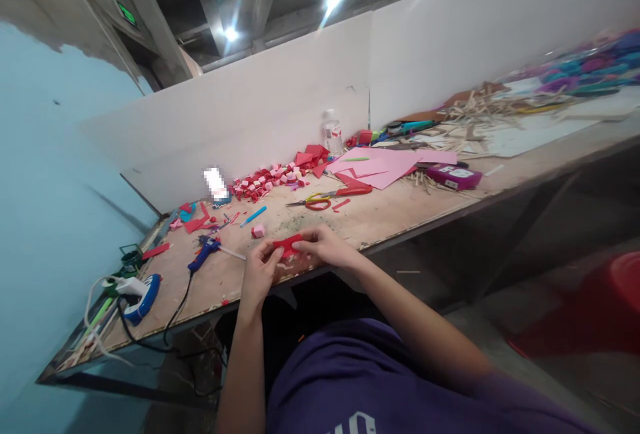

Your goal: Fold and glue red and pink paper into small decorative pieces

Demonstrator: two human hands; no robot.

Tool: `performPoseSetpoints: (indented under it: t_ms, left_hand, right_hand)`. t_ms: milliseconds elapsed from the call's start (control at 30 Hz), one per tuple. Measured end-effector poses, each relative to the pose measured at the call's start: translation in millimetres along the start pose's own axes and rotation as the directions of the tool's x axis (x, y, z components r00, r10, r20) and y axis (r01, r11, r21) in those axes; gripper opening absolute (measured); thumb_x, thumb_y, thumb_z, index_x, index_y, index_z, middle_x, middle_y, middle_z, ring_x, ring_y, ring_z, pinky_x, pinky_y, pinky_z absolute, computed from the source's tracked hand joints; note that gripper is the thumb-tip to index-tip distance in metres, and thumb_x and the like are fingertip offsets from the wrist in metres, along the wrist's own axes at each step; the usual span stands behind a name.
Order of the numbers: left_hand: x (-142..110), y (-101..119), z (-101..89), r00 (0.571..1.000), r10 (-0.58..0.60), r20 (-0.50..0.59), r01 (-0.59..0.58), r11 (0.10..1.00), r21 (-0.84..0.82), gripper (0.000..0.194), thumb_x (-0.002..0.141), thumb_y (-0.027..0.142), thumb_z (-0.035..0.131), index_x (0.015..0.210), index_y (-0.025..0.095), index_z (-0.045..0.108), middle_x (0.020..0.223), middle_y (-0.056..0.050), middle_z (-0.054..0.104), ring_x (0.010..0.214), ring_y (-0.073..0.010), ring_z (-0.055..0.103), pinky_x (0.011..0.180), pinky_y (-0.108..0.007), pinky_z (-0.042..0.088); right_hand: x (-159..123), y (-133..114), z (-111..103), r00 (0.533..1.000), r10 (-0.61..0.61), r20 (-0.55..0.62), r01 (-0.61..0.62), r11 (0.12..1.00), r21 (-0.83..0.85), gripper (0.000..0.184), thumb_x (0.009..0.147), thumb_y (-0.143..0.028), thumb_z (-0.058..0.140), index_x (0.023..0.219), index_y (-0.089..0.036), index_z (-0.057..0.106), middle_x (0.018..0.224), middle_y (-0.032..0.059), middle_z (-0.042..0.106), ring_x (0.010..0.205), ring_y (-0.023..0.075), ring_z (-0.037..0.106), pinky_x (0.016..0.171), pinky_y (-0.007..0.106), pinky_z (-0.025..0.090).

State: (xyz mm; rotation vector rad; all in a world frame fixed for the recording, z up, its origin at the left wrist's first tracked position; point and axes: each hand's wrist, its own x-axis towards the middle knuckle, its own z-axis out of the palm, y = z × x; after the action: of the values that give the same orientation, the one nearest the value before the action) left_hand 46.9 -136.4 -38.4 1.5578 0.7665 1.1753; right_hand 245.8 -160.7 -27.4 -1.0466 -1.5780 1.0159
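Both my hands meet at the front edge of the wooden workbench (400, 211) and pinch one small red paper strip (287, 244) between them. My left hand (260, 273) has its fingers curled on the strip's left end. My right hand (325, 247) grips the right end with thumb and fingers pressed together. A small pink cube (258, 231) lies just beyond the hands. A blue glue gun (204, 253) lies to the left with its nozzle pointing right.
Red-handled scissors (330, 198), a blue pen (253, 216), a pile of red and pink cubes (265, 181), pink paper sheets (387, 164), a clear bottle (332, 133), a purple box (454, 176) and wooden sticks (475, 114) lie on the bench. White partition behind. Power strip and cables (135, 291) at left.
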Motion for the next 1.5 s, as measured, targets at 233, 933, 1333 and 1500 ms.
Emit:
performPoseSetpoints:
  t_ms: [233, 933, 1333, 1500]
  left_hand:
    - [-0.5, 2.3, 0.4, 1.0, -0.02, -0.016, 0.02, 1.0, -0.013, 0.043, 0.083, 0.049, 0.079, 0.107, 0.015, 0.071, 0.082, -0.004, 0.075, 0.062, -0.0144, 0.069, 0.058, -0.023, 0.056]
    - [0.2, 2.2, -1.2, 0.997, 0.028, -0.069, -0.027, 1.0, 0.015, 0.036, 0.086, 0.049, 0.076, 0.099, 0.016, 0.074, 0.084, -0.004, 0.075, 0.063, -0.0146, 0.069, 0.061, -0.024, 0.056]
    - [-0.1, 2.1, -1.4, 0.997, 0.038, -0.068, -0.034, 0.998, 0.049, 0.032, 0.085, 0.044, 0.077, 0.1, 0.015, 0.078, 0.082, -0.003, 0.075, 0.065, -0.0136, 0.068, 0.065, -0.023, 0.055]
    - [0.5, -1.4, -2.8, 0.998, 0.023, -0.066, -0.02, 0.999, 0.05, 0.033, 0.085, 0.043, 0.077, 0.102, 0.015, 0.078, 0.088, -0.005, 0.077, 0.068, -0.0148, 0.07, 0.066, -0.024, 0.055]
  right_hand:
    - [-1.6, -4.3, 0.4, 1.0, -0.011, -0.019, 0.012, 0.999, 0.031, 0.029, 0.085, -0.04, 0.072, 0.073, -0.014, 0.069, 0.06, 0.0, 0.064, 0.058, 0.0142, 0.058, 0.054, 0.024, 0.039]
    - [-3.4, -7.2, -0.7, 0.998, -0.022, 0.056, 0.017, 0.996, 0.085, 0.048, 0.087, -0.057, 0.075, 0.104, -0.013, 0.082, 0.081, 0.0048, 0.076, 0.063, 0.0146, 0.064, 0.061, 0.025, 0.051]
    - [1.1, -0.2, -0.1, 0.999, -0.034, 0.03, 0.032, 0.997, 0.064, 0.035, 0.087, -0.047, 0.074, 0.093, -0.014, 0.082, 0.079, 0.0053, 0.076, 0.066, 0.0179, 0.067, 0.063, 0.027, 0.052]
    - [-0.2, 0.9, 0.1, 1.0, -0.017, 0.02, 0.016, 0.998, 0.065, 0.036, 0.086, -0.046, 0.075, 0.1, -0.013, 0.082, 0.081, 0.0068, 0.078, 0.065, 0.0177, 0.067, 0.061, 0.026, 0.051]
